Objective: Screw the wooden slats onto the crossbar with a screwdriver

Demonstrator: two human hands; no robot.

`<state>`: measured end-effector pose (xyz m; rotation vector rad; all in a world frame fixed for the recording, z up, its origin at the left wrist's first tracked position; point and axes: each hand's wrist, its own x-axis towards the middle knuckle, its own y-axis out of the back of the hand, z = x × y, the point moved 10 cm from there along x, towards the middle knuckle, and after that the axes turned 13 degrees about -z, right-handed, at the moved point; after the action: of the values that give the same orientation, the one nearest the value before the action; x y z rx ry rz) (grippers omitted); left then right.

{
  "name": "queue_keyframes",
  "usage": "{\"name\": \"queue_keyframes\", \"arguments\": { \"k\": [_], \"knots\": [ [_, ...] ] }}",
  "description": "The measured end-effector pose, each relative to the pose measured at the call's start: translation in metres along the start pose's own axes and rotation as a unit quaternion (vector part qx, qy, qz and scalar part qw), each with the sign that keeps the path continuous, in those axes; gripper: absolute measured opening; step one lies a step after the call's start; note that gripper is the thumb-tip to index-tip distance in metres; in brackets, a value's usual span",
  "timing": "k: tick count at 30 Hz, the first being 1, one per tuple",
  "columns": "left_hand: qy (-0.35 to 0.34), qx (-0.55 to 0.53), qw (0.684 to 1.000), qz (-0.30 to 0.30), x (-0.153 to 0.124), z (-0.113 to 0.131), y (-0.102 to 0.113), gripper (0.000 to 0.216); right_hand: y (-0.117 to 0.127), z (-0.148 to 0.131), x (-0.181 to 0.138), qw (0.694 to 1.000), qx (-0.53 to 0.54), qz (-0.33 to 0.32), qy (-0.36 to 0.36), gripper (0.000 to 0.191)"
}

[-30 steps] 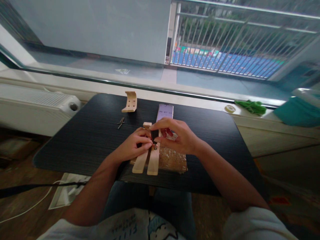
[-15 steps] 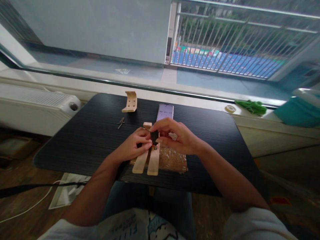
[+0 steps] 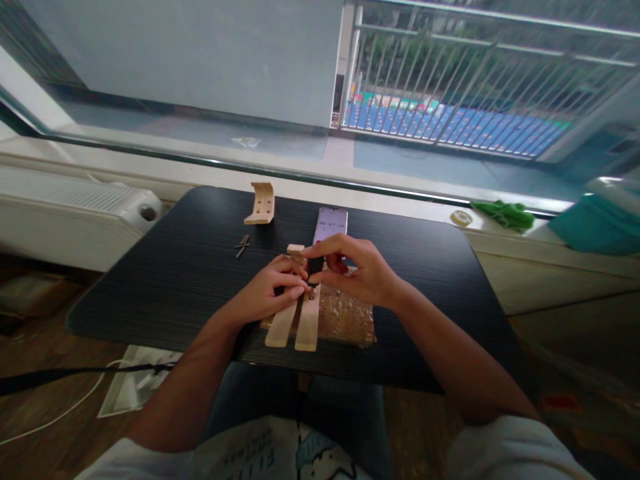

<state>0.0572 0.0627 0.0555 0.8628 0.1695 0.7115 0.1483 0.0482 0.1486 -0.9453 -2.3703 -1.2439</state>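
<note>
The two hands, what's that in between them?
In the head view, a dark-handled tool is between the left hand and the right hand, which grips it.

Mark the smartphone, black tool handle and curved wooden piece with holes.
Smartphone (image 3: pixel 331 229): head view, on its lit screen.
Black tool handle (image 3: pixel 315 266): head view, on its exposed side.
Curved wooden piece with holes (image 3: pixel 263 207): head view, on its face between the holes.

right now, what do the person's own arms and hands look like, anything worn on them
The left hand and right hand are bare: no gloves, watch or bracelet visible. The forearms are uncovered below short, whitish sleeves, which look plain.
</note>
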Motion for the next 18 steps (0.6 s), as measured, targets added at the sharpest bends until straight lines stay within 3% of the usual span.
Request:
{"name": "queue_keyframes", "arguments": {
  "k": [11, 18],
  "knots": [
    [-0.004, -0.004, 1.000, -0.002, -0.0009, -0.0043, -0.0018, 0.027, 0.0011, -0.0037, -0.0015, 0.998, -0.057, 0.016, 0.027, 0.025],
    [-0.001, -0.013, 1.000, -0.010, -0.0010, -0.0062, -0.0045, 0.027, -0.0007, -0.0016, -0.0034, 0.997, -0.074, 0.014, -0.004, 0.025]
  ]
}}
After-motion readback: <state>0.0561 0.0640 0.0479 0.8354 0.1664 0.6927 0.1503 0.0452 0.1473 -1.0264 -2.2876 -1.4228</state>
